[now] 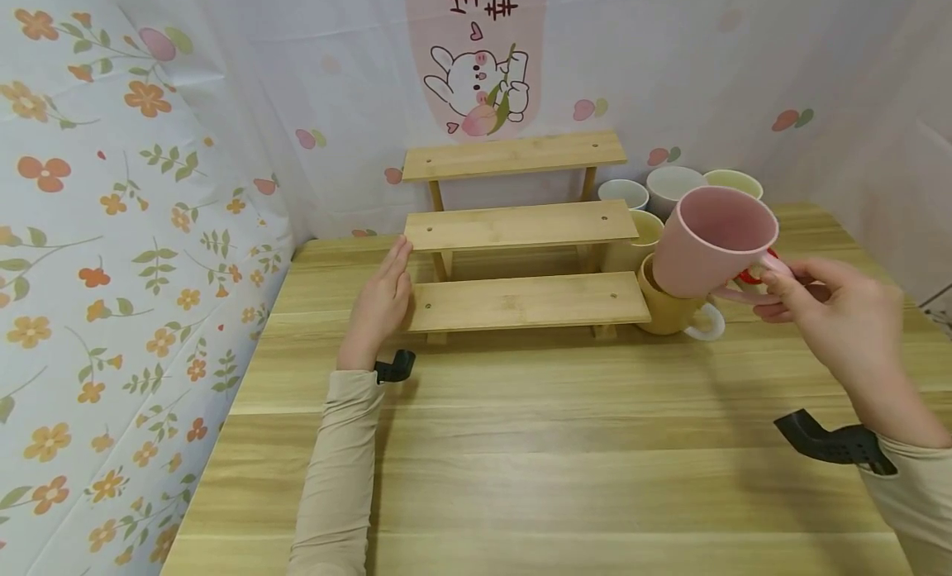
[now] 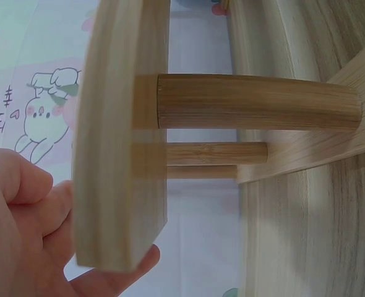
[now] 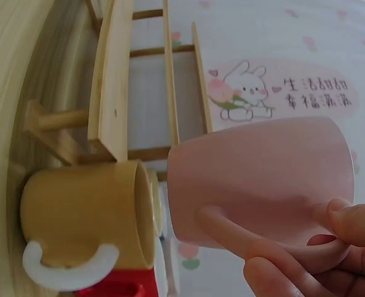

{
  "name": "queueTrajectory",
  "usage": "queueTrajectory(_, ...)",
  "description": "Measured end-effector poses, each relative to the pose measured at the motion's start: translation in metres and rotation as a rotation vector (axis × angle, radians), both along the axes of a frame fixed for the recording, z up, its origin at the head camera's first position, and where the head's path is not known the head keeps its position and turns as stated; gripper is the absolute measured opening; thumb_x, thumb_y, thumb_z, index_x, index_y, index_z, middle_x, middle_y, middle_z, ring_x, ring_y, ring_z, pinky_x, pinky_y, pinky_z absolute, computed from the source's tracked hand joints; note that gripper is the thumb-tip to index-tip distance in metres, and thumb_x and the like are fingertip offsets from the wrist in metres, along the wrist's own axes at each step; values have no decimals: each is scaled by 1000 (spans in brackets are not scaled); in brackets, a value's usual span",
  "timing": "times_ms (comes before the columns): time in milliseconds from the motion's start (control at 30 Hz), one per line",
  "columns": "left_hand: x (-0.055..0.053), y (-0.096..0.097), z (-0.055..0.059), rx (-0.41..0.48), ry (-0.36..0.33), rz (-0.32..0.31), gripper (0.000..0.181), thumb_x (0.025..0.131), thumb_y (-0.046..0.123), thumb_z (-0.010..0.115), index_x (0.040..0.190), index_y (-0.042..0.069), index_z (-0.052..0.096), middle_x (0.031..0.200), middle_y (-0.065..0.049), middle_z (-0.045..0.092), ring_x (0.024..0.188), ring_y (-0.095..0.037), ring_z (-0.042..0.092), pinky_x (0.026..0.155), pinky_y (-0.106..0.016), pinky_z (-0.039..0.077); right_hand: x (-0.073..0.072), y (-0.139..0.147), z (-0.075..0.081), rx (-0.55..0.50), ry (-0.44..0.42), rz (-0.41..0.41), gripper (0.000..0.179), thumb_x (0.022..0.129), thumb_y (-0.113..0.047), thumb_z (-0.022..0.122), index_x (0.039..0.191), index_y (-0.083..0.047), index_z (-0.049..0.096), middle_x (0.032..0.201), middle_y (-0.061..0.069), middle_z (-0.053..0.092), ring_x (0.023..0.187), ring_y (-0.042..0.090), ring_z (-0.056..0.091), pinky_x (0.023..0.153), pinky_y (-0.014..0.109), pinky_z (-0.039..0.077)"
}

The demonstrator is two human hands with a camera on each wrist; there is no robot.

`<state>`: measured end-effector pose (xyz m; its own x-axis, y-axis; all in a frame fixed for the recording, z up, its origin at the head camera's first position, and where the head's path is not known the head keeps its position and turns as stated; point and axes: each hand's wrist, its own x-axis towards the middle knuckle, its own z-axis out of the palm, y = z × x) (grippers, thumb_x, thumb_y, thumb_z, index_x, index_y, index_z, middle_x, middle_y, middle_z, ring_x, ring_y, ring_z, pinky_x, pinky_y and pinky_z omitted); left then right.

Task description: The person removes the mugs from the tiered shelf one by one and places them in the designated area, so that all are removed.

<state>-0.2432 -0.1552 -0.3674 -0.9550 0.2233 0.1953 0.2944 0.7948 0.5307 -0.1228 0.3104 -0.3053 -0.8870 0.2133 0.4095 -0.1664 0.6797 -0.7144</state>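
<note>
In the head view my right hand (image 1: 848, 311) grips the handle of a pink mug (image 1: 687, 258). The mug is tilted, its mouth up toward the camera, and it overlaps a mustard-yellow mug (image 1: 664, 311) with a white handle. The right wrist view puts the pink mug (image 3: 263, 179) above and apart from that yellow mug (image 3: 83, 207). My left hand (image 1: 379, 303) rests at the left end of a three-tier wooden rack (image 1: 521, 226), fingers extended along the middle and bottom shelves. Seen from the left wrist, its fingers lie around the end of one board (image 2: 105, 154).
Behind the yellow mug stand several more: a red one (image 3: 120, 283) mostly hidden, a cream one (image 1: 632, 249) by the rack, and white (image 1: 673, 182) and pale yellow (image 1: 736, 179) ones behind. A printed cloth (image 1: 327, 80) hangs behind the wooden table (image 1: 521, 477).
</note>
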Motion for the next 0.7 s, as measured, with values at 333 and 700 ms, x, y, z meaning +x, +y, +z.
queueTrajectory(333, 0, 1, 1, 0, -11, 7, 49, 103, 19, 30, 152, 15, 25, 160, 4, 18, 142, -25, 29, 116, -44, 27, 11, 31, -9, -34, -64, -86, 14, 93, -20, 61, 88, -33, 58, 69, -42, 54, 53, -18, 56, 52, 1, 44)
queueTrajectory(700, 0, 0, 0, -6, -8, 2, 50, 103, 19, 29, 153, 15, 24, 160, 4, 17, 142, -26, 29, 115, -46, 27, 16, 61, -26, -223, -139, -51, 24, 96, -14, 53, 86, -36, 55, 66, -31, 58, 50, -10, 59, 49, 5, 47)
